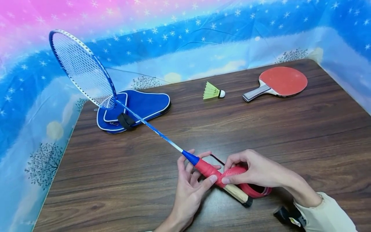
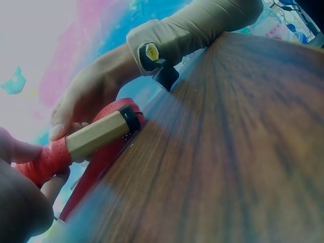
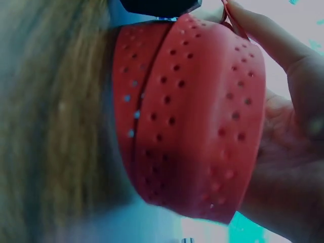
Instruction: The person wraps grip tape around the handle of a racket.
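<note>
A blue and white badminton racket (image 1: 157, 131) slants across the table, its strung head raised at the far left. Perforated red grip tape (image 1: 207, 169) wraps the upper handle; below it the wooden handle (image 1: 236, 192) is bare down to a black butt cap (image 1: 247, 202). My left hand (image 1: 186, 193) grips the wrapped part, thumb on top and fingers underneath. With thumb and fingers, my right hand (image 1: 261, 169) pinches the tape at the wrap's lower edge. The loose tape (image 3: 202, 111) hangs in a wide loop beside the handle in the right wrist view.
Under the racket's shaft lies a blue case (image 1: 150, 101) with white piping and a black strap. A yellow shuttlecock (image 1: 213, 91) and a red table tennis bat (image 1: 282, 82) lie toward the table's back edge. Patterned cloth (image 1: 185, 38) hangs behind the wooden table (image 1: 116, 180).
</note>
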